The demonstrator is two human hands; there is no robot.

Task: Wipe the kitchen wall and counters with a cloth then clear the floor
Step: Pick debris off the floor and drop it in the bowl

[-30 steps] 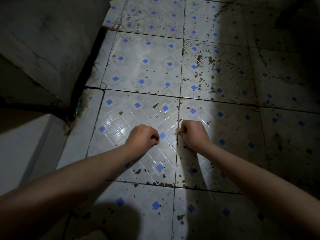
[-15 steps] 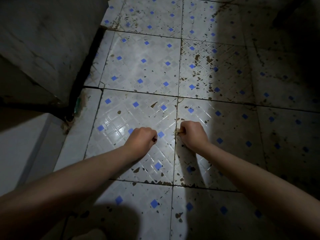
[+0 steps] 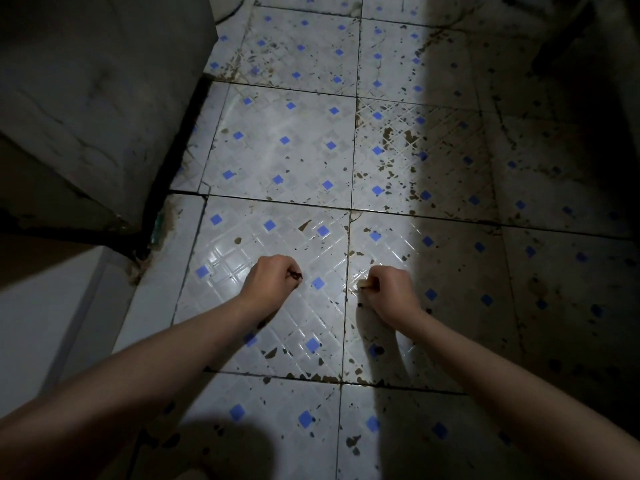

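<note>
I look down at a white tiled floor [image 3: 284,150] with small blue squares, strewn with brown scraps of dirt. My left hand [image 3: 272,280] is held low over the floor with its fingers curled, and pinches a small dark scrap [image 3: 297,276]. My right hand [image 3: 389,289] is curled too, and pinches a small pale scrap [image 3: 362,284] beside a grout line. The two hands are a short way apart, one on each side of the seam between two tiles. No cloth is in sight.
A grey concrete block [image 3: 86,98] rises at the upper left with a dark gap along its foot. A pale panel [image 3: 41,323] stands at the left edge. The right side of the floor [image 3: 554,202] lies in deep shadow and carries more dirt.
Both hands keep their curled grip and have drifted slightly apart, the left hand toward the left. The view has shifted a little.
</note>
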